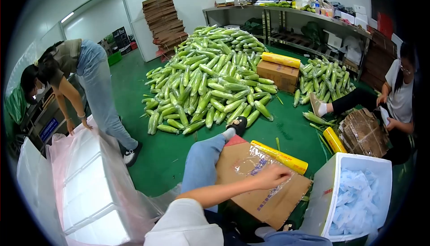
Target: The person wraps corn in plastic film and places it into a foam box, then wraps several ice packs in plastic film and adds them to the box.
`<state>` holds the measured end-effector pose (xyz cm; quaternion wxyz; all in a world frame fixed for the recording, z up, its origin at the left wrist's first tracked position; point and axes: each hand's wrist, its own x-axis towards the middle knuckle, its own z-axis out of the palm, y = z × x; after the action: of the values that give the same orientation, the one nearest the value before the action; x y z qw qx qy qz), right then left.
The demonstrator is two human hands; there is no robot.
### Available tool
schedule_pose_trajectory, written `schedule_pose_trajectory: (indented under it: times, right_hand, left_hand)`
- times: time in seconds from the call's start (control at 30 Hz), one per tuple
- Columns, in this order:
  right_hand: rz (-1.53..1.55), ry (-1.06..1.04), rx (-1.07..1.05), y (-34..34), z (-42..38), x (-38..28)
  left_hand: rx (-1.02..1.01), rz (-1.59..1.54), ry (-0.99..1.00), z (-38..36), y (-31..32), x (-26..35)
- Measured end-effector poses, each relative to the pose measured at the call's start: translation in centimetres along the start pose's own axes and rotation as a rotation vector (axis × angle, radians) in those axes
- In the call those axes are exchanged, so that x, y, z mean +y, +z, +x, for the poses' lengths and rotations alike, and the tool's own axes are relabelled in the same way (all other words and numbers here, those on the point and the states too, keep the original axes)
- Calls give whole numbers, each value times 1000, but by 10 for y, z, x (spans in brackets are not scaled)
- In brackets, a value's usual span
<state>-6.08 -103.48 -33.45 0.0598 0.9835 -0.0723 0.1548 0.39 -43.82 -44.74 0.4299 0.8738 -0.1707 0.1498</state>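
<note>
Over cardboard [274, 214], left hand [271, 177], clear film [259, 157]

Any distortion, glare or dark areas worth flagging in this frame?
Head view: wide-lens curvature bends the ceiling light strip's wall and the long metal shelf; black vignetting swallows the corners and crowds the seated person at right. Head view: glare streaks the clear film on the cardboard; the white foam boxes look pale, with little surface detail.

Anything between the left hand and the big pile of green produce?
Yes: the yellow roll lies by the far edge of the cardboard, between the left hand and the produce pile. Green floor shows beyond it.
</note>
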Motion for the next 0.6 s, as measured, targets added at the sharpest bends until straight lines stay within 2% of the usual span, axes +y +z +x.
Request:
schedule_pose_trajectory:
  times: [0.03, 0.07, 0.13, 0.17, 0.2, 0.23, 0.27, 0.3, 0.33, 0.37, 0.4, 0.43, 0.47, 0.5, 0.53, 0.6]
  right_hand:
    - [109, -209, 112, -39, -5, -68]
    - [104, -211, 122, -39, -5, -95]
    - [615, -549, -49, -28, 0, -146]
    - [867, -720, -141, -22, 1, -176]
    - [848, -758, 15, -25, -16, -223]
    - [895, -775, -203, -59, -30, -276]
    - [965, -764, -361, -69, -43, -312]
    - [1009, -787, -524, -52, -50, -330]
    - [1087, -814, -543, -51, -62, -356]
    - [1052, -909, -488, -40, -68, -368]
    - [1046, -925, -487, -34, -76, -382]
    - [1283, -739, -607, -31, -89, -398]
    - [1508, -528, -724, -26, -99, -411]
    - [1575, -542, -776, -15, -103, -422]
    - [1572, -547, -782, -7, -108, -429]
    - [1724, -336, -948, 12, -120, -437]
  left_hand:
    - [18, -106, 49, 14, -9, 26]
    - [34, -209, 103, 28, -20, 51]
    - [132, -300, 299, 48, -28, 82]
    - [144, -305, 311, 51, -33, 98]
    - [49, -406, 293, 50, -40, 113]
    - [-47, -506, 272, 45, -47, 122]
    - [-32, -507, 279, 33, -54, 129]
    - [-170, -358, 211, 16, -61, 133]
    - [-306, -206, 138, -2, -67, 135]
    - [-290, -71, 181, -24, -68, 126]
    - [-276, 66, 218, -48, -67, 113]
    - [-266, 70, 213, -70, -63, 106]
    - [-179, 148, 111, -91, -59, 101]
    - [-93, 223, 8, -106, -55, 95]
    - [-89, 223, 2, -116, -51, 87]
    - [42, 384, 4, -131, -50, 80]
